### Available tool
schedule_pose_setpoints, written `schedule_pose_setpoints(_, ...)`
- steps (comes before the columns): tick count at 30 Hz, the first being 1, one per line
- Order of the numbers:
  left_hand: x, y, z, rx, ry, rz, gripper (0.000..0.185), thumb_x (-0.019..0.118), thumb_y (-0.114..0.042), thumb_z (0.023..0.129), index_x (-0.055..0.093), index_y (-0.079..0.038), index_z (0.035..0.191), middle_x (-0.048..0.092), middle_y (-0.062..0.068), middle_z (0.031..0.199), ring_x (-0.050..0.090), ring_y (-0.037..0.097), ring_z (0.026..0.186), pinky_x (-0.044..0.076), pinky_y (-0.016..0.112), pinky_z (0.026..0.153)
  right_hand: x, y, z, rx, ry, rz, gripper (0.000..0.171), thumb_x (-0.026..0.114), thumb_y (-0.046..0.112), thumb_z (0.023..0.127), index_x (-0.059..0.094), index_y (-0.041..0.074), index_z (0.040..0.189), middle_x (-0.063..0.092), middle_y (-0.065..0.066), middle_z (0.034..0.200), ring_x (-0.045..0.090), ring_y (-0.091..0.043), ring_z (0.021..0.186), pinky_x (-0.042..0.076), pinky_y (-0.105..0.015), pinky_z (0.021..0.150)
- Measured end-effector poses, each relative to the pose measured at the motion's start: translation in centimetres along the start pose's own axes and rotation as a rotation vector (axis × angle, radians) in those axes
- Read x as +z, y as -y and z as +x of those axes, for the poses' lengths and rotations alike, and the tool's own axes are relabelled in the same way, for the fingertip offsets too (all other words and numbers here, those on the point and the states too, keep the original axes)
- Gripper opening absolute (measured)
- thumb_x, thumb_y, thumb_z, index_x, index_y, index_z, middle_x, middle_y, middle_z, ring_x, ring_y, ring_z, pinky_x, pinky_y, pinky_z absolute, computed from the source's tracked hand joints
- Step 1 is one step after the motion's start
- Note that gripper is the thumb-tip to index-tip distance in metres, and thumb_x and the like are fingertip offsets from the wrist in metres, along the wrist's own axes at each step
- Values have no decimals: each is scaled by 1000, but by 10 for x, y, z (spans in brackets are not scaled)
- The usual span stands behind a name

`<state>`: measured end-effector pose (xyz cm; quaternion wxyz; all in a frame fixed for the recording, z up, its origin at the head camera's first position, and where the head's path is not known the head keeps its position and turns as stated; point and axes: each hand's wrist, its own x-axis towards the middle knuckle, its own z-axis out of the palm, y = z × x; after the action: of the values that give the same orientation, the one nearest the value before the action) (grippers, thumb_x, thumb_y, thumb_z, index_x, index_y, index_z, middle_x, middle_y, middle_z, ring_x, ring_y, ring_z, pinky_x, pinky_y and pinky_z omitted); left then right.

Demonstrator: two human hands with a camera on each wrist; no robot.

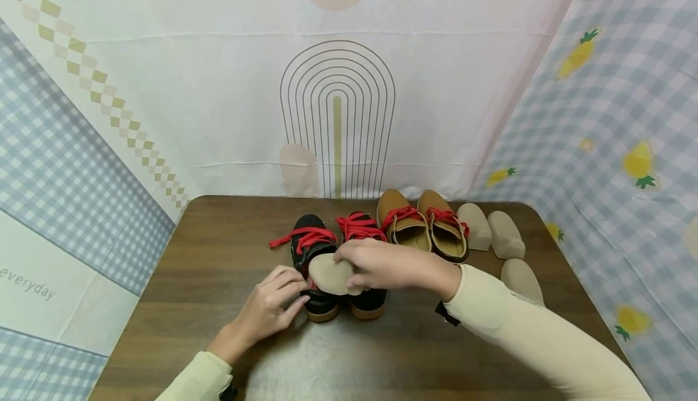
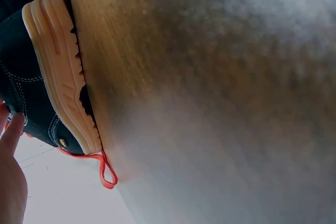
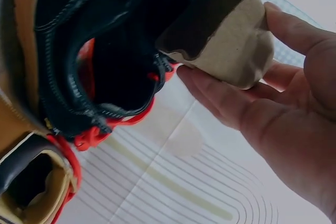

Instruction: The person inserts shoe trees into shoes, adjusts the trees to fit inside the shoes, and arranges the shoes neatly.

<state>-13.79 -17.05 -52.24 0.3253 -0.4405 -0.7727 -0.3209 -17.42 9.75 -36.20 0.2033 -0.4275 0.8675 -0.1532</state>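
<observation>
Two black shoes with red laces and tan soles stand side by side on the table, toes toward the wall. My right hand (image 1: 376, 265) grips a beige moulded-paper shoe insert (image 1: 329, 274) over the opening of the left black shoe (image 1: 322, 306). The right wrist view shows the insert (image 3: 239, 43) as a hollow shell with a ragged edge, between thumb and fingers. My left hand (image 1: 267, 304) pinches the collar of that same shoe at its left side. The right black shoe (image 1: 373, 304) is partly hidden beneath my right hand.
Right of the black pair stand two tan shoes (image 1: 395, 200) with red laces. Three more beige inserts (image 1: 506, 234) lie near the right edge of the wooden table (image 1: 229, 255). A patterned cloth (image 1: 218, 116) hangs behind the table, with checked cloth at both sides.
</observation>
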Motion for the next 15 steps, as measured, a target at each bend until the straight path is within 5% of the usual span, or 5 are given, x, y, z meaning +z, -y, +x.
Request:
schedule_pose_setpoints(3, 0, 0, 0, 1, -2, 0, 11, 78, -9, 88, 76, -7, 99, 72, 5, 101, 66, 24, 97, 57, 33, 84, 1, 4, 8, 48, 29, 11, 47, 71, 23, 99, 58, 4, 140, 61, -10, 136, 67, -11, 97, 53, -31, 99)
schedule_pose_setpoints(10, 0, 0, -1, -6, -3, -6, 9, 77, -11, 90, 76, -6, 98, 71, 5, 101, 65, 23, 97, 57, 33, 83, 7, 11, 25, 90, 30, -94, 51, 73, 28, 98, 59, 3, 140, 63, -11, 138, 64, -18, 113, 48, -36, 108)
schedule_pose_setpoints(15, -1, 0, -2, -11, -1, -7, 8, 76, -11, 92, 76, -6, 98, 71, 5, 101, 65, 23, 97, 57, 33, 83, 11, 15, 34, 121, 23, -140, 47, 73, 31, 97, 62, 5, 135, 66, -8, 132, 64, -17, 109, 47, -39, 102)
